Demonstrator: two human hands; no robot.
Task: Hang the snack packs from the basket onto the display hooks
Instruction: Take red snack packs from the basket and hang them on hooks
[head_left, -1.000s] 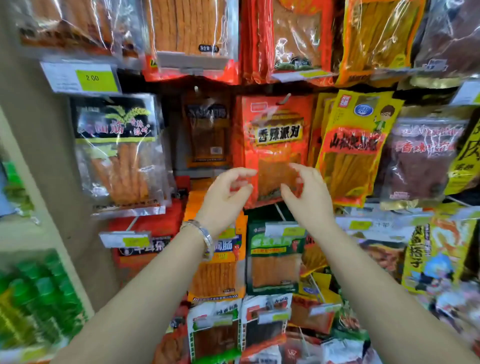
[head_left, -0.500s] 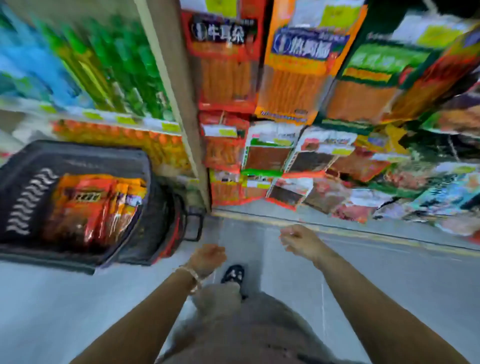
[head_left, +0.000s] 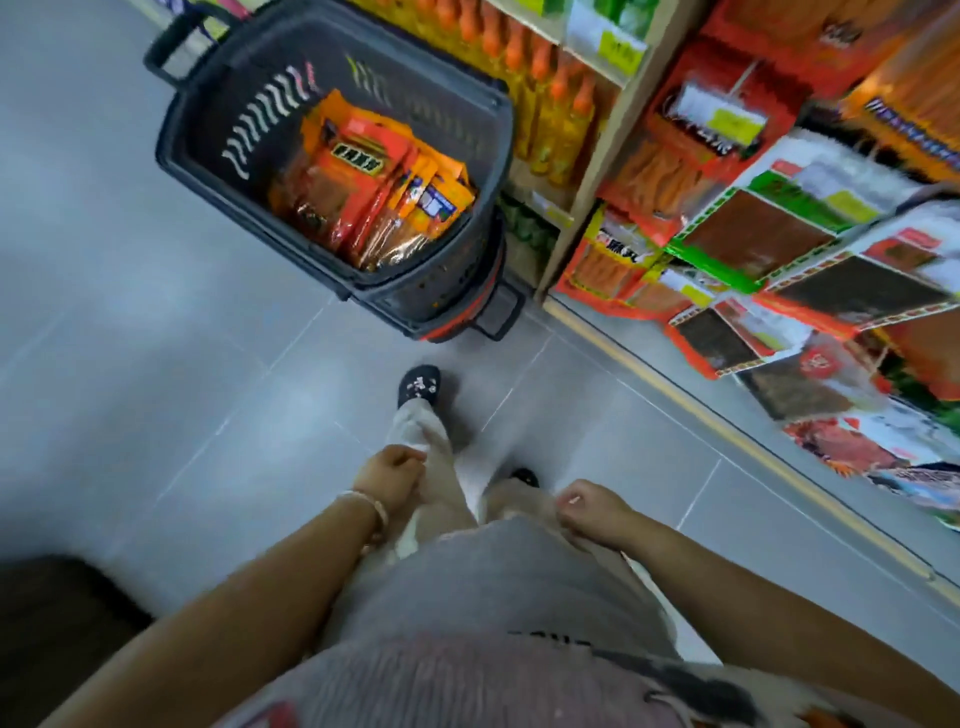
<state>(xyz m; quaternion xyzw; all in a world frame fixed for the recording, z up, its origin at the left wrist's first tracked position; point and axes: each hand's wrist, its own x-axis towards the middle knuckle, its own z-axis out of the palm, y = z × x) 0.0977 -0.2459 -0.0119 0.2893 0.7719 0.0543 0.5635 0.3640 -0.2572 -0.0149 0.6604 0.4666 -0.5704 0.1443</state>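
while the left hand (head_left: 395, 478) and right hand (head_left: 587, 506) hang low, loosely curled, holding nothing | orange-red foil snack packs (head_left: 363, 182) stand stacked in the dark grey plastic basket (head_left: 228, 119) on the grey tiled floor (head_left: 130, 364) | packs at 12 o'clock from left, 11 from right | left looks nearer

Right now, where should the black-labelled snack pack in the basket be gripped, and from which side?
Probably pinch the snack pack by its raised top edge, coming down from above through the open top of the basket. It lies topmost, leaning on the other packs, so that edge is free, and the walls block a sideways reach.
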